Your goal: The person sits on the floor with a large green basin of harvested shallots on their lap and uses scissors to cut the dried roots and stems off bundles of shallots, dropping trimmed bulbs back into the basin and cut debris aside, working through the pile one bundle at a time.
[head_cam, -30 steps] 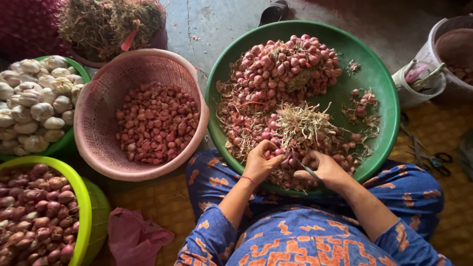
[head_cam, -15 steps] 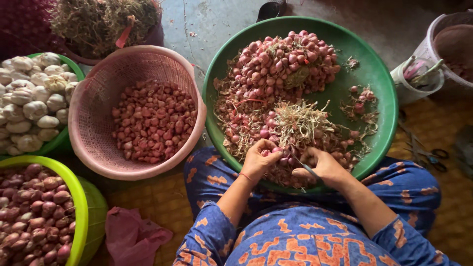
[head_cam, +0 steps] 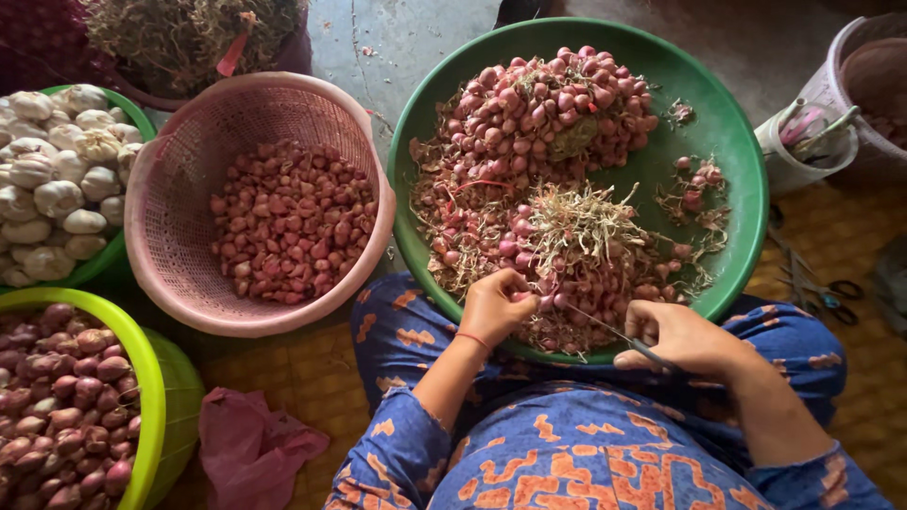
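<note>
The left hand (head_cam: 493,304) is curled shut on a small red shallot (head_cam: 525,297), pinching it at the near edge of the big green basin (head_cam: 732,151) so that its end points toward the other hand. The right hand (head_cam: 682,335) is closed around the handle of a thin-bladed tool, probably a small knife or scissors (head_cam: 605,331), whose tip reaches across to the pinched bulb; the two hands sit near each other, linked only by that blade. Both forearms come up from the lap, the left wrist bent inward with a red thread around it, the right wrist lying low and flat over a knee in blue and orange patterned cloth (head_cam: 567,444). The basin rests against the knees, which keeps the heap of untrimmed shallots (head_cam: 553,104) and the tangle of cut roots and skins (head_cam: 581,222) within easy reach. Just left of it stands a pink plastic basket (head_cam: 179,170) with cleaner-looking shallots inside, seemingly placed to receive trimmed ones. Farther left a green bowl holds garlic bulbs (head_cam: 47,189), and a lime-green basket (head_cam: 156,397) holds more shallots. A crumpled pink bag (head_cam: 250,449) lies on the woven mat, and dark-handled scissors (head_cam: 817,288) lie to the right.
</note>
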